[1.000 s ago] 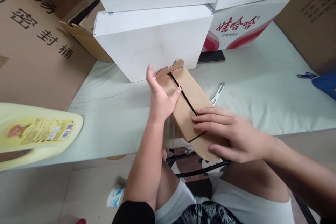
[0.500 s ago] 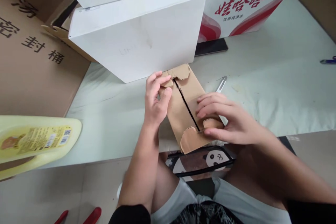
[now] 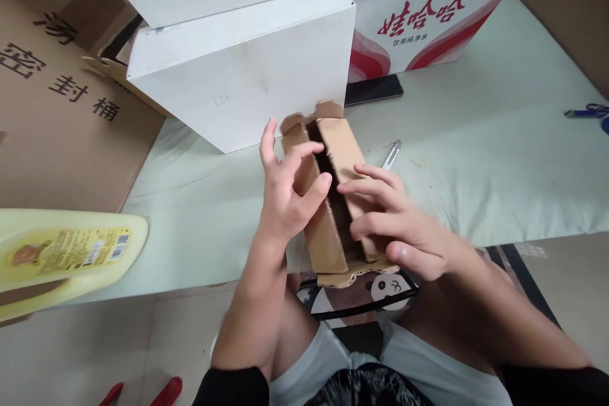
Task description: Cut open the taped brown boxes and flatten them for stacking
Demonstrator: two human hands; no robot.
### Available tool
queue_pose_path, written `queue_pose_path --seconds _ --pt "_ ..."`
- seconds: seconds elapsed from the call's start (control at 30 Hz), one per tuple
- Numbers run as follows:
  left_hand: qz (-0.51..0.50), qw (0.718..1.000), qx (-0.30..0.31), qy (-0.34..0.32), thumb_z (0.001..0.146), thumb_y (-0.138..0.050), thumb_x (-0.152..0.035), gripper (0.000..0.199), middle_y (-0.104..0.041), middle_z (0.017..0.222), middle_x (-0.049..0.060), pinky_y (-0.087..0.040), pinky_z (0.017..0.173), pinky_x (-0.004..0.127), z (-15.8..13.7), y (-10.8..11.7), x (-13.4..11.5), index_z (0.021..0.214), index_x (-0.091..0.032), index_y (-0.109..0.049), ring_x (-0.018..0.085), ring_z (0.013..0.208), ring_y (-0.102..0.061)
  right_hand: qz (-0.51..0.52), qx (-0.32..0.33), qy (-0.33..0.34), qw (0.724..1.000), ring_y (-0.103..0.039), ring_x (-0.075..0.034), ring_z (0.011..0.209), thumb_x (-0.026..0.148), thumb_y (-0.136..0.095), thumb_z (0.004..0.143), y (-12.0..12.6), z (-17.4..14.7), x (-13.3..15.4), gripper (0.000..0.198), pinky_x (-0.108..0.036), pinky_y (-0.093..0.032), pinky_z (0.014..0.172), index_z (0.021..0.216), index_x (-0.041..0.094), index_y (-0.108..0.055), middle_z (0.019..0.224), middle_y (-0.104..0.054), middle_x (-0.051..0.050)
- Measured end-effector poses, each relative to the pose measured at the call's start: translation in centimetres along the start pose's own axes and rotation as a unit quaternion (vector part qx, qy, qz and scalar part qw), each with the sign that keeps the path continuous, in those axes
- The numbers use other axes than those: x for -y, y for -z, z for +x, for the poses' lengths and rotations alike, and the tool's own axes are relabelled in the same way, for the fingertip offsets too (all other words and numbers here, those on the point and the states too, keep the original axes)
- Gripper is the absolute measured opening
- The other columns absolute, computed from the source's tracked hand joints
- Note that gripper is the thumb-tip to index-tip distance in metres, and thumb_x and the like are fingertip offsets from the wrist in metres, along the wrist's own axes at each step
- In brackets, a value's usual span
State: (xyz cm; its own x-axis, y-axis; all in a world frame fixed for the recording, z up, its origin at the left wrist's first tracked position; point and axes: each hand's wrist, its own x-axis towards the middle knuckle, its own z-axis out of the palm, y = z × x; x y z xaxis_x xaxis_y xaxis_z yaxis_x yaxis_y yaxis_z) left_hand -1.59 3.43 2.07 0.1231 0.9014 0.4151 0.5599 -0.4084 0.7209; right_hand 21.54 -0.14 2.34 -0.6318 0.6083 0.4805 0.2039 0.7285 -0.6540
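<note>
A small brown cardboard box (image 3: 328, 254) rests at the table's front edge, its two long top flaps parted and a dark gap showing between them. Its short end flaps are folded outward. My left hand (image 3: 288, 193) lies over the left flap, thumb and forefinger spread at the gap. On the right flap rest the spread fingers of my right hand (image 3: 404, 222). Neither hand is closed round anything. Just beyond my right fingers lies a utility knife (image 3: 392, 155). The box's contents are hidden in shadow.
White boxes (image 3: 247, 76) and a red-and-white carton (image 3: 428, 32) stand at the back, with a black flat object (image 3: 375, 89) before them. A large brown carton (image 3: 61, 139) and a yellow bottle (image 3: 133, 235) are on the left. A blue-handled tool (image 3: 585, 112) lies far right.
The box's long flaps have lifted apart, widening the thin slit into a broad gap. The end flaps have swung outward. Both hands have shifted toward the middle of the box.
</note>
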Motion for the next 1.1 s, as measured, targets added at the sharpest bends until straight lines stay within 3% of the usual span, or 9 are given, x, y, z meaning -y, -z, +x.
queue_pose_path --seconds 0.1,0.23,0.43,0.6,0.77,0.83,0.93,1.0,1.1 --pt "-0.017 1.0 -0.003 0.005 0.091 -0.065 -0.065 0.039 -0.035 0.163 0.007 -0.03 0.128 0.059 0.4 0.3 0.0 0.095 -0.027 -0.057 0.037 0.163 -0.015 -0.008 -0.089 -0.002 0.996 -0.041 -0.036 0.15 0.068 -0.037 0.099 -0.2 0.1 0.2 0.045 -0.063 -0.025 0.127 0.091 0.026 -0.05 0.147 -0.055 -0.011" --pt "-0.064 0.996 -0.055 -0.001 0.093 -0.06 -0.054 0.028 -0.057 0.126 0.007 -0.038 0.125 0.055 0.8 1.0 1.2 0.093 -0.028 -0.051 0.033 0.152 -0.038 -0.054 -0.123 -0.053 0.99 -0.043 -0.044 0.147 0.086 -0.06 0.076 0.2 0.1 -0.1 0.063 -0.07 -0.03 0.124 0.088 0.027 -0.038 0.138 -0.058 -0.014" --pt "-0.07 0.996 -0.056 -0.008 0.089 -0.063 -0.066 0.054 -0.057 0.132 0.007 -0.053 0.106 0.046 0.8 1.7 2.8 0.131 -0.035 -0.047 0.027 0.121 -0.061 -0.159 -0.169 -0.107 0.967 -0.055 -0.037 0.139 0.029 -0.068 0.091 0.6 0.7 0.2 0.027 -0.064 -0.048 0.113 0.089 0.028 -0.041 0.137 -0.059 -0.014" --pt "0.018 1.0 0.0 -0.004 0.088 -0.06 -0.079 0.077 -0.052 0.156 0.012 -0.034 0.124 0.056 0.8 0.5 2.7 0.15 -0.035 -0.045 0.036 0.147 -0.046 -0.139 -0.12 -0.12 0.976 -0.068 -0.031 0.115 0.023 -0.067 0.091 0.4 1.0 0.4 0.028 -0.052 -0.058 0.098 0.117 0.028 -0.058 0.124 -0.067 -0.012" --pt "0.07 0.997 0.011 -0.015 0.099 -0.051 -0.067 0.054 -0.038 0.17 0.008 -0.024 0.129 0.06 0.7 0.0 2.3 0.141 -0.035 -0.064 0.036 0.156 -0.034 -0.044 0.059 -0.054 0.996 -0.046 -0.038 0.149 0.054 -0.076 0.087 1.7 0.5 -0.3 0.066 -0.057 -0.044 0.119 0.142 0.022 -0.059 0.151 -0.06 -0.017" --pt "0.074 0.997 0.022 -0.009 0.102 -0.052 -0.058 0.041 -0.039 0.169 0.005 -0.025 0.13 0.06 0.7 0.1 2.4 0.127 -0.034 -0.075 0.036 0.155 -0.036 0.007 0.054 -0.046 0.997 -0.041 -0.038 0.154 0.062 -0.068 0.091 2.2 0.2 -0.9 0.068 -0.057 -0.042 0.121 0.145 0.023 -0.058 0.156 -0.057 -0.016" --pt "0.07 0.997 0.016 0.013 0.101 -0.055 -0.043 0.032 -0.044 0.166 0.003 -0.027 0.13 0.06 0.9 0.2 2.5 0.119 -0.033 -0.08 0.034 0.155 -0.037 -0.013 -0.083 -0.128 0.988 -0.066 -0.031 0.126 0.045 -0.05 0.103 2.2 -0.3 -2.8 0.036 -0.049 -0.056 0.104 0.127 0.026 -0.068 0.133 -0.072 -0.012" --pt "0.066 0.998 0.0 0.024 0.099 -0.055 -0.034 0.032 -0.046 0.164 0.002 -0.028 0.131 0.06 0.9 0.1 2.6 0.118 -0.033 -0.081 0.033 0.153 -0.038 -0.118 -0.168 -0.234 0.95 -0.072 -0.027 0.096 0.029 -0.048 0.099 1.8 -0.9 -4.8 0.03 -0.044 -0.06 0.085 0.117 0.026 -0.072 0.108 -0.075 -0.01" --pt "0.065 0.997 -0.015 0.028 0.094 -0.054 -0.026 0.036 -0.051 0.16 0.0 -0.029 0.13 0.061 1.0 -0.2 2.7 0.116 -0.035 -0.081 0.032 0.151 -0.04 -0.257 -0.118 -0.328 0.902 -0.07 -0.026 0.086 0.016 -0.053 0.086 1.0 -2.1 -7.9 0.041 -0.041 -0.058 0.072 0.12 0.024 -0.075 0.108 -0.071 -0.011"
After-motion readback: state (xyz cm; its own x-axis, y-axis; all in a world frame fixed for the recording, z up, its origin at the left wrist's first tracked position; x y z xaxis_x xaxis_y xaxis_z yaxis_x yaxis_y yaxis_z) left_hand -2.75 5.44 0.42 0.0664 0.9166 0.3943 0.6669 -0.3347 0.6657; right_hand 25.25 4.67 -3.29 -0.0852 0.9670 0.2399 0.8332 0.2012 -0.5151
